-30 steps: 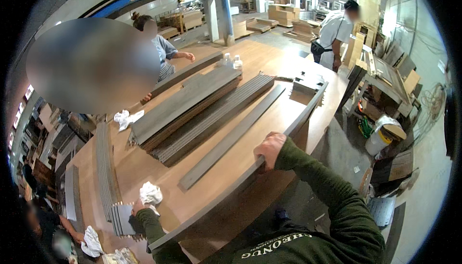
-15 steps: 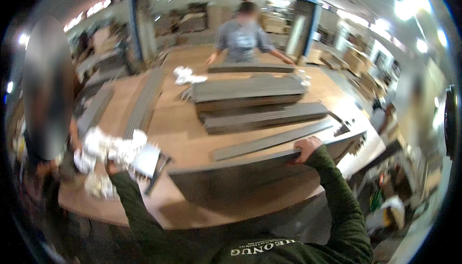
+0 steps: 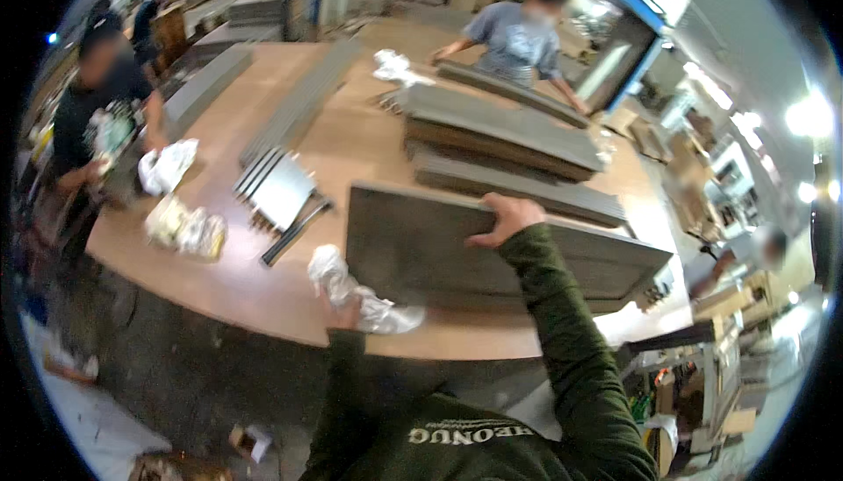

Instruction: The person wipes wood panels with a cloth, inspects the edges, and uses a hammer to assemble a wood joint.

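A dark grey panel with a framed face stands on its long edge on the table before me, leaning slightly. My right hand grips its top edge, thumb on the near face and fingers over the far side. Down by the panel's lower left corner, my left hand is closed around a crumpled white rag. Its fingers are partly covered by the rag. Left of the panel lie a stack of silvery flat pieces and a dark hammer-like tool.
Behind the panel lie stacked grey boards; more long boards lie to the left. Yellowish crumpled cloth rests near the table's left edge. One co-worker stands across the table, another at the left handling white material.
My left hand has brought a white rag from the pile at the left over to the panel. My right hand still holds the panel's top, which now leans back more. The view has turned.
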The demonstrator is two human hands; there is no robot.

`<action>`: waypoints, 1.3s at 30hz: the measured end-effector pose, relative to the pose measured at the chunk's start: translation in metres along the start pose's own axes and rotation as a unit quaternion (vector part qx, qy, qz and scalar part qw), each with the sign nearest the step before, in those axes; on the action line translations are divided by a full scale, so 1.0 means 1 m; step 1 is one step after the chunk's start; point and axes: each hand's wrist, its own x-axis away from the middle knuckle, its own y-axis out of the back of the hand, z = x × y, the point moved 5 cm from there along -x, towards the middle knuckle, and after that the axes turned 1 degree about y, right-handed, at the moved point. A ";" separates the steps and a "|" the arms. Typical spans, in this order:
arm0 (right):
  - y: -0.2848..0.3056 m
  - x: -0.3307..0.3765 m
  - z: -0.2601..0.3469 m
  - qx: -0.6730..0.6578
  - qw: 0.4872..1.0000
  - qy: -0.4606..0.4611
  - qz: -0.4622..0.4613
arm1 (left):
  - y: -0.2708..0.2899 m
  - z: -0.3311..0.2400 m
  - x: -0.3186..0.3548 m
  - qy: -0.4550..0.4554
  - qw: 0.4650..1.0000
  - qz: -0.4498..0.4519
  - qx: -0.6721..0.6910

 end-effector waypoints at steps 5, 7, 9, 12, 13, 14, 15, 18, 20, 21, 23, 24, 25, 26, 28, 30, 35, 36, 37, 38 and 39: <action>0.018 -0.001 0.019 -0.033 0.998 0.046 0.013 | -0.017 0.007 -0.045 0.026 0.978 0.176 -0.113; 0.017 0.004 0.012 -0.035 0.998 0.047 -0.029 | -0.026 0.011 -0.057 0.053 0.972 0.221 -0.064; 0.018 0.013 0.007 -0.052 0.998 0.036 -0.013 | -0.017 -0.006 -0.055 0.101 0.953 0.214 0.191; 0.014 0.021 0.001 -0.058 0.997 0.035 -0.031 | -0.022 -0.011 -0.055 0.048 0.911 0.276 0.302; 0.015 0.020 0.003 -0.058 0.997 0.044 -0.038 | -0.031 0.005 -0.063 0.020 0.909 0.300 0.289; 0.018 0.020 0.004 -0.059 0.996 0.052 -0.044 | -0.038 0.014 -0.068 0.004 0.905 0.314 0.288; 0.018 0.017 0.008 -0.062 0.995 0.061 -0.051 | -0.040 0.025 -0.072 -0.008 0.903 0.322 0.286; 0.018 0.012 0.018 -0.080 0.992 0.085 -0.054 | -0.035 0.041 -0.079 -0.009 0.904 0.316 0.288; 0.018 0.020 0.009 -0.073 0.993 0.075 -0.051 | -0.039 0.032 -0.067 0.005 0.921 0.284 0.266; 0.016 0.021 0.006 -0.075 0.993 0.072 -0.060 | -0.042 0.030 -0.064 0.013 0.930 0.262 0.256; 0.015 0.022 0.001 -0.074 0.991 0.075 -0.078 | -0.049 0.032 -0.061 0.034 0.947 0.213 0.239; 0.014 0.022 0.001 -0.070 0.991 0.080 -0.087 | -0.049 0.036 -0.059 0.044 0.953 0.203 0.219; 0.015 0.023 0.001 -0.067 0.989 0.086 -0.096 | -0.052 0.038 -0.064 0.045 0.959 0.209 0.187; 0.019 0.023 0.003 -0.066 0.990 0.082 -0.095 | -0.051 0.041 -0.065 0.049 0.963 0.220 0.148; 0.028 0.023 0.013 -0.072 0.990 0.086 -0.088 | -0.040 0.042 -0.069 0.044 0.967 0.238 0.077; 0.028 0.018 0.009 -0.078 0.994 0.068 -0.030 | -0.007 0.008 -0.071 -0.032 0.973 0.230 0.006; 0.011 0.006 0.002 -0.078 0.996 0.037 0.002 | 0.051 -0.004 -0.056 -0.194 0.976 0.047 -0.083; 0.009 0.000 -0.001 -0.056 0.998 0.027 -0.001 | 0.061 -0.013 -0.042 -0.220 0.971 -0.066 -0.062; 0.008 -0.003 -0.003 -0.052 0.998 0.028 -0.020 | 0.056 -0.031 -0.032 -0.164 0.981 -0.022 0.102; 0.003 -0.006 -0.004 -0.051 0.997 0.030 -0.038 | 0.052 -0.046 -0.023 -0.100 0.951 0.002 0.293; 0.001 -0.007 -0.006 -0.047 0.997 0.029 -0.056 | 0.047 -0.062 -0.012 -0.036 0.891 0.002 0.453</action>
